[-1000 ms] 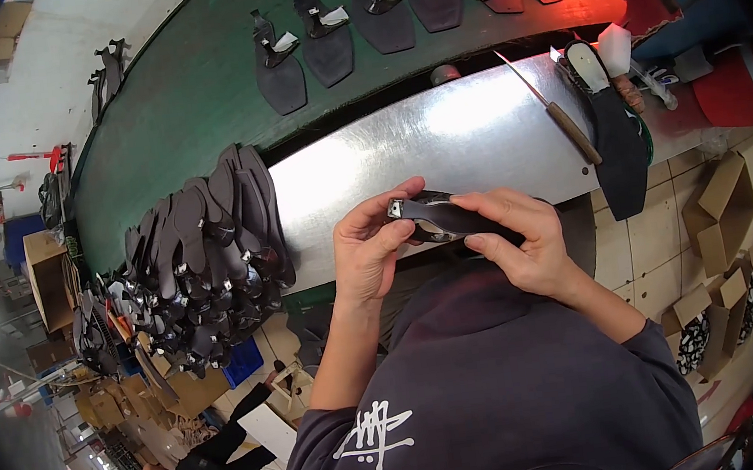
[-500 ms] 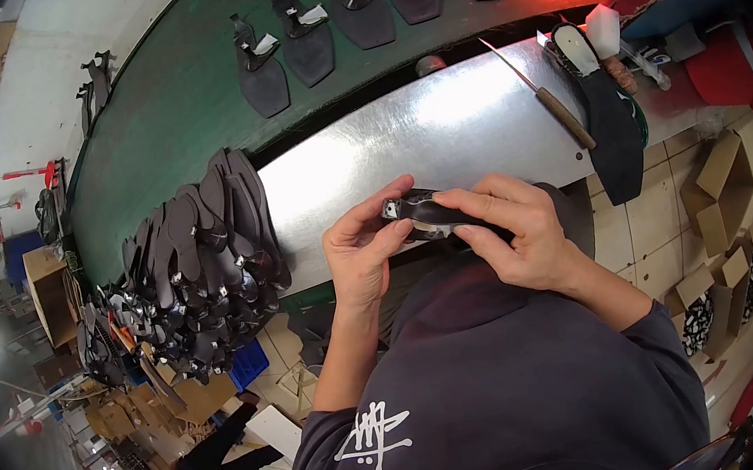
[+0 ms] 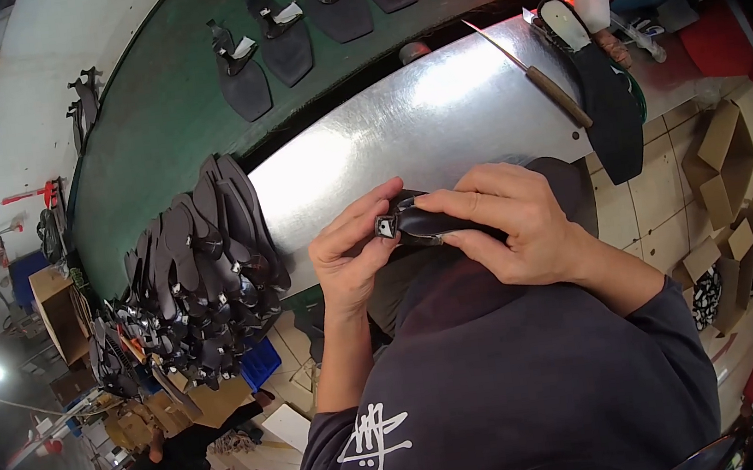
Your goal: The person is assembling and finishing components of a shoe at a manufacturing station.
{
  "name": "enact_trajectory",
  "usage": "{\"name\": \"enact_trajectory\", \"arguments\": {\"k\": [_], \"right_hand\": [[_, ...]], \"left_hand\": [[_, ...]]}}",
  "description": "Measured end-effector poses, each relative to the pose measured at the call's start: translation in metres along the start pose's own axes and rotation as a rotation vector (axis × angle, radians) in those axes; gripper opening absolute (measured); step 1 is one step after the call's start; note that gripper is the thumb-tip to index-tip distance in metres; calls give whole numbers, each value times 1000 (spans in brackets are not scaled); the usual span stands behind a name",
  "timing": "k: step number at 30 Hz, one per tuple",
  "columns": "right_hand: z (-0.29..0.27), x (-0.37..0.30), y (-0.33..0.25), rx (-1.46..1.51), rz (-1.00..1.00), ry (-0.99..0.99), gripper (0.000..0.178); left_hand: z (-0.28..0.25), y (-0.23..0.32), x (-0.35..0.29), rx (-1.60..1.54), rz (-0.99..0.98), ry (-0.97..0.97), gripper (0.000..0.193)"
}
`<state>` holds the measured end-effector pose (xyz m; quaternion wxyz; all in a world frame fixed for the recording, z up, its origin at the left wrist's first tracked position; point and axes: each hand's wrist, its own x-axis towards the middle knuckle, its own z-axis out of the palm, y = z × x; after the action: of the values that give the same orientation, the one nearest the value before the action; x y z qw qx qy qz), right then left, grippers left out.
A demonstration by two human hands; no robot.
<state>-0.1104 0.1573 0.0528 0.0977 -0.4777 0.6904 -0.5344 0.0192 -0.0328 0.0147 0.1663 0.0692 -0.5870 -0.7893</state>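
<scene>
You are gripping a small glossy black shoe piece between both hands — your left hand is pinching its end, your right hand is curling over it. Beyond them, a shiny metal worktable is lying; left of your left hand, stacked black insoles.

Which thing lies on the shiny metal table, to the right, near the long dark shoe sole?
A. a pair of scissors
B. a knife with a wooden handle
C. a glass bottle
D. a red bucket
B: a knife with a wooden handle lies slantwise on the metal table, just left of the dark shoe sole.
</scene>
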Motion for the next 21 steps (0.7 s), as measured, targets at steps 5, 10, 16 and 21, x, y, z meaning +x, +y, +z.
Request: {"name": "enact_trajectory", "arguments": {"k": [5, 10, 16, 21], "right_hand": [[1, -2, 2, -39, -36, 30, 40], [4, -4, 1, -11, -32, 24, 39], [7, -4, -3, -86, -28, 32, 34], [7, -4, -5, -117, -20, 14, 34]], "left_hand": [[-3, 3, 2, 48, 5, -57, 42], [-5, 1, -1, 119, 54, -49, 43], [1, 4, -2, 200, 59, -37, 45], [5, 9, -1, 219, 101, -81, 45]]}}
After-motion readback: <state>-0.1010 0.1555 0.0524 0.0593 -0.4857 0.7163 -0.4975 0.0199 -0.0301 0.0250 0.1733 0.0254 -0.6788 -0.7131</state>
